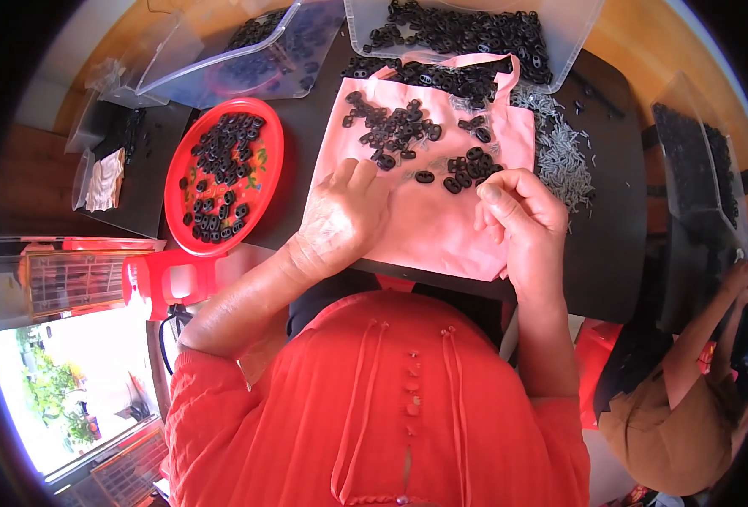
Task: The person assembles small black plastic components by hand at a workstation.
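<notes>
A pink cloth bag (441,228) lies flat on the dark table, with small black oval plastic pieces (399,122) in a loose heap on its far left part. A smaller cluster of the black pieces (471,169) sits to the right. My left hand (348,207) is on the bag's left side, back upward, its fingers curled close to the heap; the fingertips are hidden. Beside the right cluster, my right hand (522,215) is closed, thumb against the bent fingers. Whatever it pinches, if anything, is too small to make out.
A red oval tray (277,169) with many black pieces stands at the left. Clear plastic bins (361,38) of black pieces stand at the back. Grey screw-like pins (564,156) are piled right of the bag. Another person (678,406) works at the far right.
</notes>
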Demonstrator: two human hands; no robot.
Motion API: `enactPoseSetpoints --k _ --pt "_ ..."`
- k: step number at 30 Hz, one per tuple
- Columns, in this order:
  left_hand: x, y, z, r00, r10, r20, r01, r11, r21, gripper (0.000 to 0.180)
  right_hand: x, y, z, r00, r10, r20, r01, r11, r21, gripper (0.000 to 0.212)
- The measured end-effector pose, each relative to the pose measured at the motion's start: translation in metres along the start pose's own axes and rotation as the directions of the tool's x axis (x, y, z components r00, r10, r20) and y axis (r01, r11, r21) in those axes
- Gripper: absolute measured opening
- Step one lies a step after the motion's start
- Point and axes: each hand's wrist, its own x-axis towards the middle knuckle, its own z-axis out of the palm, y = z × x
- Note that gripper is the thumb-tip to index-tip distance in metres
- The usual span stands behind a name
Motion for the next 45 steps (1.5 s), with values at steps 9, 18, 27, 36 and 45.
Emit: enactPoseSetpoints --k 9,18,27,36,45 --pt "0.001 -0.001 0.005 1.0 0.016 -0.011 -0.017 0.999 -0.04 0.016 -0.002 -0.001 0.006 0.997 -0.054 0.063 0.058 0.997 -0.051 0.01" --pt "0.007 -0.009 0.014 1.0 0.03 -0.001 -0.03 0.999 0.022 0.013 -0.008 -0.003 0.012 0.993 -0.023 0.112 0.026 0.999 -0.024 0.009" --pt "0.011 0.01 -0.021 0.813 -0.449 0.37 0.533 0.321 -0.783 0.009 -0.002 0.007 0.033 0.977 -0.141 0.157 0.168 0.971 -0.169 0.005" --pt "0.007 0.019 -0.016 0.855 -0.406 0.323 0.452 0.277 -0.848 0.01 0.01 0.021 0.042 0.931 -0.265 0.252 0.345 0.865 -0.364 0.006" --pt "0.003 0.021 -0.002 0.82 -0.514 0.251 0.497 0.424 -0.757 0.008 0.003 0.019 0.032 0.961 -0.219 0.167 0.264 0.905 -0.334 0.008"
